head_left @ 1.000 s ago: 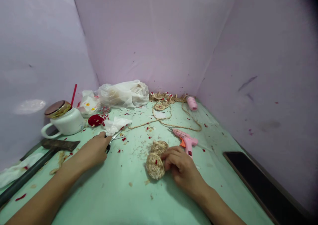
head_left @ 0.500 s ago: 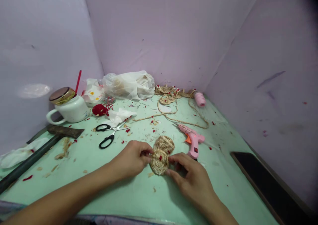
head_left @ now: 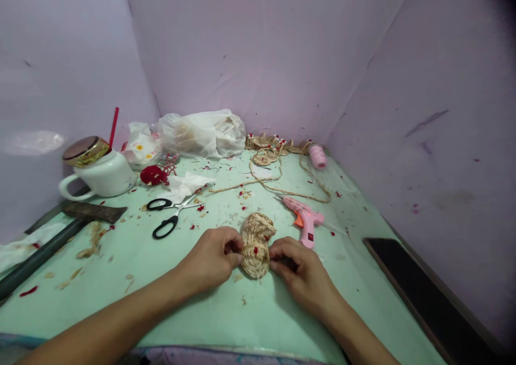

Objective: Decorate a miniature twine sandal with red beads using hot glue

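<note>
"Two hands now meet at the rope piece [head_left: 257, 241]: what's new?"

"A second ago the left hand [head_left: 216, 256] was over at the scissors [head_left: 176, 210]. Those now lie on the green table [head_left: 226, 316], so both hands are free for the rope."

"How do the fingers stand?"

"Left thumb and forefinger sit close together at its left edge. On the right hand [head_left: 304, 271], thumb and forefinger touch the opposite edge, slightly apart. Whether either pinches, I can't tell."

"And where is it, pointing which way?"

"Flat on the table between the hands, left of the pink glue gun [head_left: 308, 222]. Its long axis runs nearly straight away from the person, one rounded end near, the other far, with a red fleck [head_left: 255, 250] on the near coil."
</note>
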